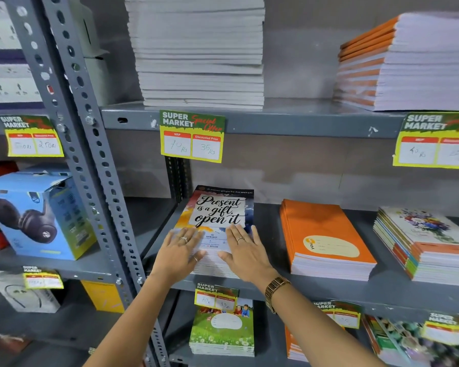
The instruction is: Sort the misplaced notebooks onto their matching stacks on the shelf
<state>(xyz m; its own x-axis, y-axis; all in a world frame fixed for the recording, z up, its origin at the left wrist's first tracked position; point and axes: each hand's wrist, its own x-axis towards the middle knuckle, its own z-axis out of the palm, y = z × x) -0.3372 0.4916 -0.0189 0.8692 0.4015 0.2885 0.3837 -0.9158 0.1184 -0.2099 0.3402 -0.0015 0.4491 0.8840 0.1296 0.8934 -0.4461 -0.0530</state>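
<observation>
Left hand [179, 251] flat, fingers spread | right hand [245, 252] likewise | notebook stack [217, 215] beneath

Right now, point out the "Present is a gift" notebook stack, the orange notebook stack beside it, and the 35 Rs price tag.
"Present is a gift" notebook stack [219, 210]: head view, top cover's lettering.
Orange notebook stack [321, 223]: head view, bare orange top cover.
35 Rs price tag [192, 136]: head view, centre of tag.
</observation>
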